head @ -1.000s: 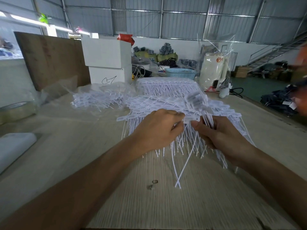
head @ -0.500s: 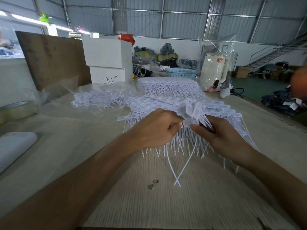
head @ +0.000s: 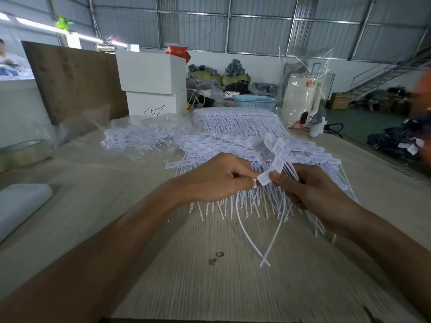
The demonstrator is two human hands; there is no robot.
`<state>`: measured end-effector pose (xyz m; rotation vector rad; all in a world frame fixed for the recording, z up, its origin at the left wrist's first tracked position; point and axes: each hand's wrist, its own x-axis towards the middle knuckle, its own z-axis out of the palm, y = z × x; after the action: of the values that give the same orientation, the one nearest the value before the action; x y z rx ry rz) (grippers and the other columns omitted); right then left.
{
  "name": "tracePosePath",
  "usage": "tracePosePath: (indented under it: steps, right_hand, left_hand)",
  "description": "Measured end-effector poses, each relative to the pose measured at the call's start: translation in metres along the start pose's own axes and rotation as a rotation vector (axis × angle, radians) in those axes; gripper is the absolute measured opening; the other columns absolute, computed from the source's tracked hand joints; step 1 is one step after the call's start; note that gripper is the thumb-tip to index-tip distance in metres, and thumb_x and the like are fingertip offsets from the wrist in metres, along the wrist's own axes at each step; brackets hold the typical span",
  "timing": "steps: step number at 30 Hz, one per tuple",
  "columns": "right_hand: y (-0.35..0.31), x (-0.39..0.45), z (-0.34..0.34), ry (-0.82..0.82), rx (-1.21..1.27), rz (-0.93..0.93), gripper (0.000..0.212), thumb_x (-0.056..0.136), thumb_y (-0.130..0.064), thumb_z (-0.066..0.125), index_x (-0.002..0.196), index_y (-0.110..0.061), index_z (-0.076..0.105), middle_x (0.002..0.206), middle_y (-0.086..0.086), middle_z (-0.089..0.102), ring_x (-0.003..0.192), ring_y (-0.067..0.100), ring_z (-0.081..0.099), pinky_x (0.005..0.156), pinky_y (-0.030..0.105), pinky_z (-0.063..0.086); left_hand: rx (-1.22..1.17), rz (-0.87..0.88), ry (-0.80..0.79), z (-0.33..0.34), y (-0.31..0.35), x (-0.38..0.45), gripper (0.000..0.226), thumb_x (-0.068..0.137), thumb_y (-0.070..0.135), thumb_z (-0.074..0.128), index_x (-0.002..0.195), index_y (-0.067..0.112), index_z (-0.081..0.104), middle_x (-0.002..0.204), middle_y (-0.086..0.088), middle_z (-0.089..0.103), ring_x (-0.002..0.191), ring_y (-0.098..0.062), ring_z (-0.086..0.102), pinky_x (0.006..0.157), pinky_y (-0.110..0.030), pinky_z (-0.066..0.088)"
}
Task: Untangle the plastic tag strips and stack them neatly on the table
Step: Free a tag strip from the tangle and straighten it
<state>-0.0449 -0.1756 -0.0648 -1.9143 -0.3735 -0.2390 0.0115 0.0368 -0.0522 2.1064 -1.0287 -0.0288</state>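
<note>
- The desk (head: 163, 264) was one big pale wood-grain slab, matte, with two small dark marks near its front middle.
- One brown board (head: 74, 80), flat and rough looking, leaned at the desk's back left.
- Two plain white boxes (head: 151, 85) sat stacked at the back edge, the lower one with a black squiggle drawn on it.
- One cream-coloured appliance (head: 300, 96) wrapped in a crinkly clear bag stood at the back right, with one blue lattice basket (head: 255, 103) just beside it.
- Plastic tag strips: way too many to count, but they lay in three heaps. The stacked pile (head: 233, 145) in the middle of the desk was white, flat label heads at the far side and thin tails fanning toward the front edge. A second tidy row (head: 238, 120) lay right behind it, and a loose tangle (head: 140, 138) sat to the left, half in clear film.
- One tape roll (head: 21, 152) sat at the left edge, blurry.
- Left hand (head: 214, 178): fingers curled, thumb and forefinger pinching the head of one tag.
- Right hand (head: 312, 190): curled round a small held bunch (head: 274, 157) of strips, heads sticking up, over the pile's near side. Couldn't count them.
- Two long thin tails (head: 263, 252) curved down from the hands and crossed on the desk.
</note>
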Motion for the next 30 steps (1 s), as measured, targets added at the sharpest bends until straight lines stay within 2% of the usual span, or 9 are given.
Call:
tracePosePath:
  steps: [2, 5, 8, 13, 16, 20, 25, 28, 30]
  right_hand:
    - [0.0, 0.001, 0.0, 0.023, -0.01, 0.01, 0.038, 0.096, -0.032, 0.061, 0.059, -0.025, 0.065, 0.05, -0.009, 0.039, 0.044, 0.004, 0.03, 0.046, 0.014, 0.027]
    - [0.0, 0.001, 0.0, 0.017, -0.035, -0.009, 0.04, 0.094, -0.04, 0.059, 0.062, -0.017, 0.058, 0.052, -0.007, 0.038, 0.046, 0.005, 0.029, 0.047, 0.014, 0.027]
    - [0.002, 0.001, 0.002, -0.007, -0.064, -0.007, 0.04, 0.092, -0.044, 0.056, 0.058, -0.023, 0.053, 0.052, -0.007, 0.037, 0.046, 0.006, 0.029, 0.047, 0.016, 0.027]
    - [0.002, 0.006, -0.019, 0.171, 0.045, 0.121, 0.037, 0.101, -0.038, 0.052, 0.071, -0.015, 0.051, 0.055, -0.005, 0.041, 0.047, 0.009, 0.031, 0.043, 0.018, 0.028]
    - [0.001, 0.008, -0.027, 0.247, 0.161, 0.122, 0.036, 0.105, -0.034, 0.049, 0.074, -0.015, 0.047, 0.056, -0.005, 0.038, 0.048, 0.01, 0.026, 0.043, 0.02, 0.024]
    - [0.005, 0.005, -0.01, 0.156, 0.157, 0.12, 0.037, 0.106, -0.039, 0.044, 0.084, -0.009, 0.049, 0.062, 0.003, 0.051, 0.046, 0.012, 0.032, 0.043, 0.023, 0.025]
    - [0.001, 0.002, 0.012, 0.085, 0.193, 0.072, 0.036, 0.107, -0.04, 0.04, 0.095, -0.007, 0.049, 0.07, 0.012, 0.064, 0.047, 0.021, 0.053, 0.04, 0.026, 0.038]
    - [0.001, 0.002, 0.017, 0.075, 0.233, 0.054, 0.021, 0.108, -0.036, 0.04, 0.097, -0.021, 0.049, 0.073, 0.015, 0.066, 0.048, 0.027, 0.057, 0.039, 0.03, 0.041]
    - [0.001, 0.003, 0.017, 0.072, 0.227, 0.035, 0.019, 0.108, -0.035, 0.04, 0.097, -0.021, 0.047, 0.073, 0.016, 0.066, 0.048, 0.028, 0.057, 0.039, 0.029, 0.042]
  left_hand:
    - [0.029, -0.007, -0.069, 0.001, 0.002, -0.002, 0.023, 0.095, 0.013, 0.062, 0.111, 0.021, 0.077, 0.098, -0.015, 0.069, 0.087, -0.033, 0.063, 0.072, -0.04, 0.046]
    - [0.046, 0.01, -0.105, 0.002, 0.005, -0.002, 0.024, 0.095, 0.009, 0.06, 0.111, 0.015, 0.077, 0.091, -0.018, 0.069, 0.074, -0.029, 0.059, 0.066, -0.034, 0.042]
    - [0.052, 0.012, -0.126, -0.002, 0.004, -0.003, 0.023, 0.095, 0.008, 0.06, 0.11, 0.014, 0.077, 0.09, -0.012, 0.07, 0.076, -0.028, 0.06, 0.065, -0.033, 0.043]
    - [0.305, 0.037, -0.309, -0.004, -0.006, -0.01, 0.022, 0.096, 0.014, 0.062, 0.111, 0.02, 0.076, 0.083, 0.013, 0.055, 0.076, 0.004, 0.049, 0.073, -0.016, 0.038]
    - [0.289, 0.063, -0.033, -0.011, -0.011, -0.007, 0.026, 0.097, 0.016, 0.063, 0.12, 0.023, 0.071, 0.083, 0.019, 0.052, 0.073, 0.009, 0.049, 0.073, -0.017, 0.036]
    - [0.143, 0.114, 0.344, -0.009, -0.005, -0.002, 0.024, 0.092, 0.023, 0.071, 0.115, 0.024, 0.074, 0.083, 0.017, 0.06, 0.07, 0.004, 0.054, 0.067, -0.014, 0.037]
    - [0.022, 0.079, 0.521, 0.016, 0.002, 0.008, 0.022, 0.092, 0.024, 0.071, 0.112, 0.018, 0.076, 0.096, -0.004, 0.065, 0.086, -0.01, 0.06, 0.074, -0.017, 0.042]
    - [0.001, 0.1, 0.582, 0.028, 0.005, 0.014, 0.019, 0.095, 0.021, 0.067, 0.112, 0.018, 0.075, 0.093, 0.003, 0.063, 0.085, -0.003, 0.06, 0.072, -0.007, 0.039]
    - [-0.065, 0.105, 0.605, 0.031, 0.007, 0.016, 0.018, 0.097, 0.02, 0.065, 0.112, 0.016, 0.075, 0.09, 0.012, 0.06, 0.068, -0.001, 0.062, 0.065, -0.009, 0.042]
